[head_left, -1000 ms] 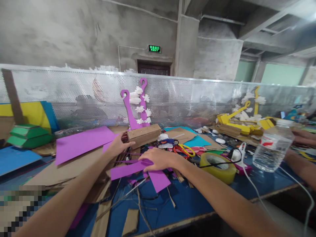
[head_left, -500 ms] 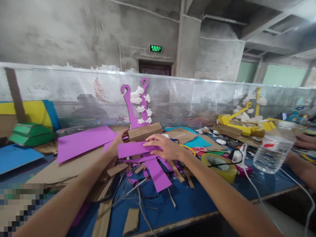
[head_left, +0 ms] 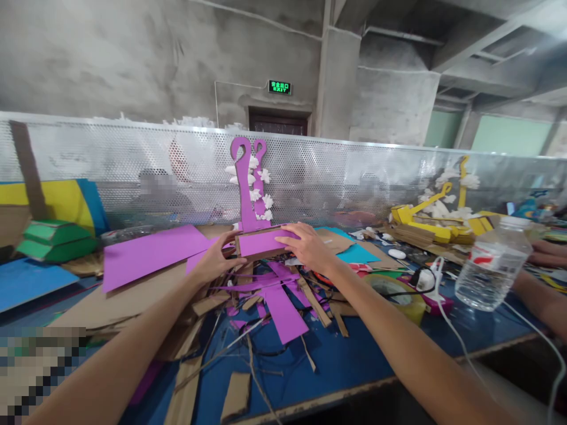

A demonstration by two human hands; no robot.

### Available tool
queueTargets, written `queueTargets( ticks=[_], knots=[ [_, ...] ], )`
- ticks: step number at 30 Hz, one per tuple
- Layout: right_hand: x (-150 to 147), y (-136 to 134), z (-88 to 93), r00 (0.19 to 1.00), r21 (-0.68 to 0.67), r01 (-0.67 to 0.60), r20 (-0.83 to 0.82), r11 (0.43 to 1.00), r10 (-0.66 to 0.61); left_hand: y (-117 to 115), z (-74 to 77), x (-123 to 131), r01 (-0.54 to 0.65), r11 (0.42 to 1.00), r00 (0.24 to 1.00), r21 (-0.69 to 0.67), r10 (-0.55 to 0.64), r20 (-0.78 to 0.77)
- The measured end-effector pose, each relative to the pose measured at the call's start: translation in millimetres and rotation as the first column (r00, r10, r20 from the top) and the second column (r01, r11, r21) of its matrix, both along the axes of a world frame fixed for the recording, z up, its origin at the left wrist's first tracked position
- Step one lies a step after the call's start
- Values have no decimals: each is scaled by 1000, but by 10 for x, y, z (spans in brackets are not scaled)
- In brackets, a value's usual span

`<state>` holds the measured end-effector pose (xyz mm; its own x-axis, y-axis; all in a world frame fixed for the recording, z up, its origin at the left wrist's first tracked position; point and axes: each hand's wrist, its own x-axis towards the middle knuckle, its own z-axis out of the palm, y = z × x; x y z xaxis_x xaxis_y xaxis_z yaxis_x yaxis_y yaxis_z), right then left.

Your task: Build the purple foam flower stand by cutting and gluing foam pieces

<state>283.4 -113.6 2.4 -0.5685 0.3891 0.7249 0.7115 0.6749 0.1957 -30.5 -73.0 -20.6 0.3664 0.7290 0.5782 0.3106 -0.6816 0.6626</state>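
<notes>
A brown cardboard box (head_left: 254,257) carries two upright purple hook-topped pieces (head_left: 245,195) with white paper flowers (head_left: 267,202) on them. My left hand (head_left: 217,260) grips the left end of this box, its thumb low and fingers on top. Against the front face of the box lies a purple card strip (head_left: 263,243). My right hand (head_left: 308,245) has its fingers and thumb on the strip's right end, covering that corner. Below the hands, another purple strip (head_left: 283,313) rests among cardboard scraps (head_left: 314,301).
To the left lie a large purple sheet (head_left: 150,257) and a green cardboard form (head_left: 57,241). A tape roll (head_left: 398,298), a water bottle (head_left: 491,265) and white cables stand right. A yellow model (head_left: 436,218) sits behind. Another person's arm (head_left: 543,301) reaches in at the far right.
The purple strip has moved up and right from in front of the box onto its front face. The box with its hooked pieces has turned and shifted slightly. Both hands have moved with them.
</notes>
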Motion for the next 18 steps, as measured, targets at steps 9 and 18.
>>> queueTargets(
  ticks=[9, 18],
  knots=[
    [-99, 82, -40, 1000, -3, 11, 12, 1000, -11, -45, 28, 23, 10, 1000, 1000, 1, -10, 2],
    [-115, 95, -35, 999, 16, 28, 33, 999, -28, -117, 66, 54, -43, 999, 999, 25, 43, -7]
  ],
)
